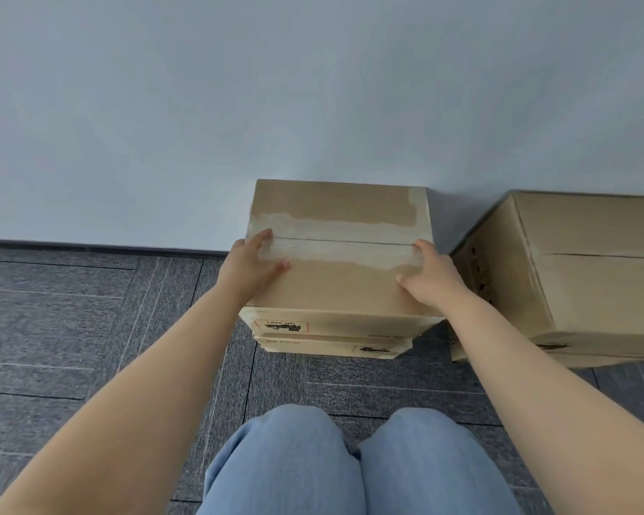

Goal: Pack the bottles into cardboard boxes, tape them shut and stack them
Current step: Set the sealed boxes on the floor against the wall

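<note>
Both hands are gripping the top cardboard box (335, 262) by its sides. Left hand (251, 267) is clamping the left edge, thumb lying across the top face and touching the clear tape (335, 243), remaining fingers wrapping down the side, mostly hidden. Right hand (430, 276) is mirroring that on the right edge, thumb on top, index finger curling over the edge at the seam. The tape is running across the closed flap seam, with an extra strip along the far right edge. The top box is sitting on a stack of two lower boxes (331, 338) on the grey carpet floor (90, 328), back edge close to the pale wall (238, 105); their printed labels are showing upside down. A larger box (592, 276) is standing just beside the stack on the right, its flap seam closed; cannot tell whether it is taped. Person's knees in light blue jeans (350, 466) are showing at the bottom of the view. Bottles are not visible.
</note>
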`<control>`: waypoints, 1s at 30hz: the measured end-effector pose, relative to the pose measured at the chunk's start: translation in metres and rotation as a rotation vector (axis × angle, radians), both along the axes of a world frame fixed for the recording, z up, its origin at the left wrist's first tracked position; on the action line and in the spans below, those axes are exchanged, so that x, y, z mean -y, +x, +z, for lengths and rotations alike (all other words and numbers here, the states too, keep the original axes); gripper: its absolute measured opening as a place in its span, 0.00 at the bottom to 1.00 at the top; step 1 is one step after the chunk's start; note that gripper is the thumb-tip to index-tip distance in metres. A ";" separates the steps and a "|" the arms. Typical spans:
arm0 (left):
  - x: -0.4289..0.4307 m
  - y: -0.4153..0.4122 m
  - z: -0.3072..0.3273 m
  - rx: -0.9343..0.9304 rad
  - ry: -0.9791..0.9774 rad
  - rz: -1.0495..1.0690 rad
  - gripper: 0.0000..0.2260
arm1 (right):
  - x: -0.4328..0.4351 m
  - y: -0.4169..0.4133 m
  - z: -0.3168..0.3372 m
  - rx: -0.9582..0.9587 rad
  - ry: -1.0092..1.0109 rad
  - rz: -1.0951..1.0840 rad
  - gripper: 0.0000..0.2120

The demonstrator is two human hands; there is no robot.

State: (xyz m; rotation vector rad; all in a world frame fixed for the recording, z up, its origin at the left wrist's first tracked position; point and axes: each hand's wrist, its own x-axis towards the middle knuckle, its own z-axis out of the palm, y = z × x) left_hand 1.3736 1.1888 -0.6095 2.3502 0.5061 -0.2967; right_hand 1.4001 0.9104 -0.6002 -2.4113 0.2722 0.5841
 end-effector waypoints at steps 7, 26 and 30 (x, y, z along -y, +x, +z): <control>0.001 0.001 0.001 -0.030 0.017 -0.024 0.31 | 0.002 -0.001 -0.001 0.005 -0.019 0.016 0.33; 0.074 -0.019 0.250 0.092 0.235 -0.326 0.25 | 0.033 -0.041 0.253 0.176 -0.029 0.042 0.25; 0.094 -0.031 0.343 0.124 0.219 -0.369 0.24 | 0.050 -0.059 0.345 0.195 0.000 -0.007 0.23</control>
